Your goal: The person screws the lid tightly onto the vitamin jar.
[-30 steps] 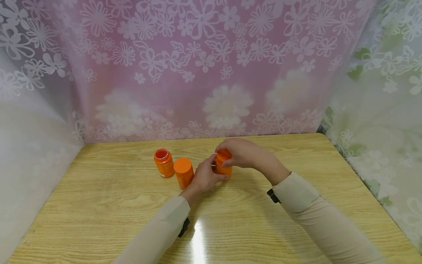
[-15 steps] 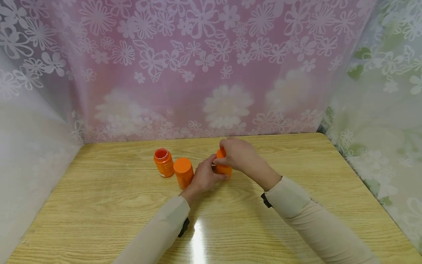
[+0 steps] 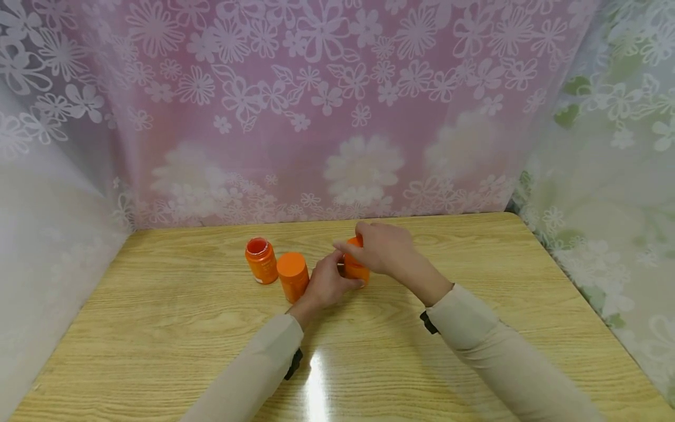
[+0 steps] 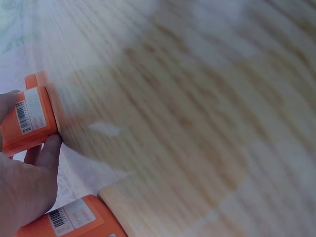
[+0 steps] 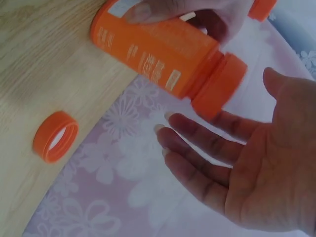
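My left hand (image 3: 328,281) grips the body of an orange bottle (image 3: 357,273), which stands upright on the table. This bottle has its orange lid (image 5: 221,85) on. At the lid is my right hand (image 3: 386,249), fingers loosely extended; in the right wrist view the index fingertip is at the lid's edge and the thumb stands apart from it. Beside my left wrist is a second lidded orange bottle (image 3: 293,276). Farther left stands an orange bottle without a lid (image 3: 261,264), its mouth showing. The left wrist view shows the gripped bottle's barcode label (image 4: 30,112).
A loose orange lid (image 5: 55,137) lies on the table in the right wrist view; the head view does not show it. Flowered curtains (image 3: 327,117) hang behind the wooden table (image 3: 174,328) and along both sides.
My right hand has turned and shifted slightly around the lid, and its thumb has come away from the lid. My left hand and the bottles have stayed in place.
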`<state>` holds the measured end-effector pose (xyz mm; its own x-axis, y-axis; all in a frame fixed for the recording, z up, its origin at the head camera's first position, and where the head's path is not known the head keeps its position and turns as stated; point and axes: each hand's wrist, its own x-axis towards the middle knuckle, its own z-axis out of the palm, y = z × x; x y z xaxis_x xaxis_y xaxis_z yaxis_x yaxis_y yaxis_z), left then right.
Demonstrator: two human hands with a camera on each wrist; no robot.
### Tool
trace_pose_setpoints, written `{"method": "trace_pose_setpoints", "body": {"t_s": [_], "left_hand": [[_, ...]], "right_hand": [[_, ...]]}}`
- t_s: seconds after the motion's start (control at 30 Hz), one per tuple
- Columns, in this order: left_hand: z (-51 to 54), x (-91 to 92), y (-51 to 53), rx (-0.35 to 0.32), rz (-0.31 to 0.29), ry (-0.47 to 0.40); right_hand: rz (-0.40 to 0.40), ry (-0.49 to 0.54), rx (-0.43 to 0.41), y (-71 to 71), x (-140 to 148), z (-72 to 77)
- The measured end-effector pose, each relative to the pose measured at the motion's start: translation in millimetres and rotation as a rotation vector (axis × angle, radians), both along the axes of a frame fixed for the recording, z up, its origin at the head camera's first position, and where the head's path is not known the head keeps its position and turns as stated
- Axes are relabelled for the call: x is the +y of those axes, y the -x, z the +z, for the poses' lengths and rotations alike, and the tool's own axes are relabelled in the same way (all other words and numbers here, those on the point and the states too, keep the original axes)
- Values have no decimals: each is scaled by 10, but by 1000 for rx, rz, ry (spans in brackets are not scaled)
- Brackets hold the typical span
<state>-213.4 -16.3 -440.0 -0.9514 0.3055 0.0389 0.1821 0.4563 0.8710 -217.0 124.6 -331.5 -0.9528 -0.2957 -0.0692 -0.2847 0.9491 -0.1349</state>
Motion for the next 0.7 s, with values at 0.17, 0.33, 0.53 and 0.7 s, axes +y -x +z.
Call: {"method": "trace_pose_setpoints", "body": {"t_s": [0.17,0.33,0.53,0.7], "left_hand": [[-6,-5,12,12,-12,15],[-4,-15,10,7,-7,25],[-2,-15,0,1,-19,6],[11,-10,-3,-1,-20,3]], "right_hand": [[145,53,-45,41,177,67],[388,142,-103,100,341,196],[489,194,-169,126,391,303],[552,186,-212,146,362,291]]}}
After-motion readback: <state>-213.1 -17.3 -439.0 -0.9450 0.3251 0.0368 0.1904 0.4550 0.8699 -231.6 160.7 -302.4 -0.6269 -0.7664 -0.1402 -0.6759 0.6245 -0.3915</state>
